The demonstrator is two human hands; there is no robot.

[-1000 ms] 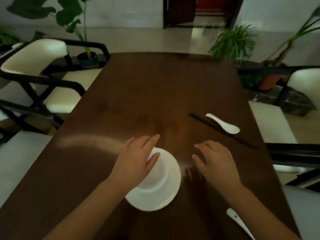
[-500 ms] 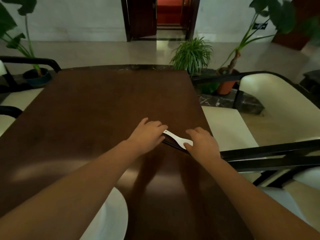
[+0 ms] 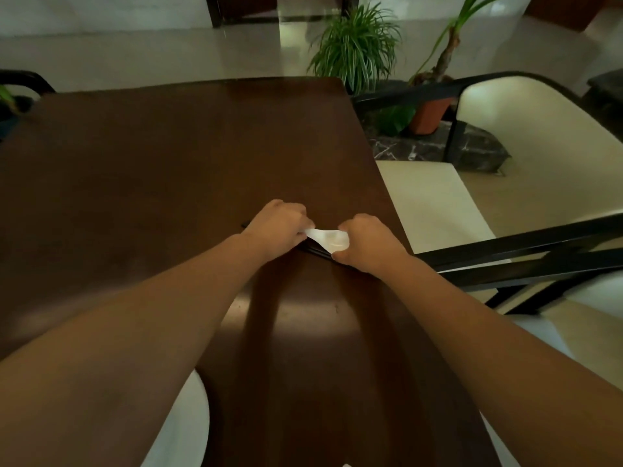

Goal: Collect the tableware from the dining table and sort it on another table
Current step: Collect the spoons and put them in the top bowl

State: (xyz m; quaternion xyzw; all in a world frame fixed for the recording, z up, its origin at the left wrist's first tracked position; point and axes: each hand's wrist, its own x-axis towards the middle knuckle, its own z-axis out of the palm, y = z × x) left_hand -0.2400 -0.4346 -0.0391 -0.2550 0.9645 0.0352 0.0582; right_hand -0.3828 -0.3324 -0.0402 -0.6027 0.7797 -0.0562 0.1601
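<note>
The spoon (image 3: 328,238) is pinched at both ends, left hand (image 3: 278,225) and right hand (image 3: 362,242), apparently to lift it off the chopsticks (image 3: 315,251) at the worktop's (image 3: 168,163) three o'clock edge.

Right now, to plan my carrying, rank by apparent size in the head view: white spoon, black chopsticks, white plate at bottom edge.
1. white plate, though nearness inflates it and it is cropped.
2. black chopsticks, mostly hidden by hands, so unsure.
3. white spoon.

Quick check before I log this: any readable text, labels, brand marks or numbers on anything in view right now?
None. The white ceramic spoon, the black chopsticks, the dark brown wooden table, the white plate and the terracotta plant pot show no writing or markings.
</note>
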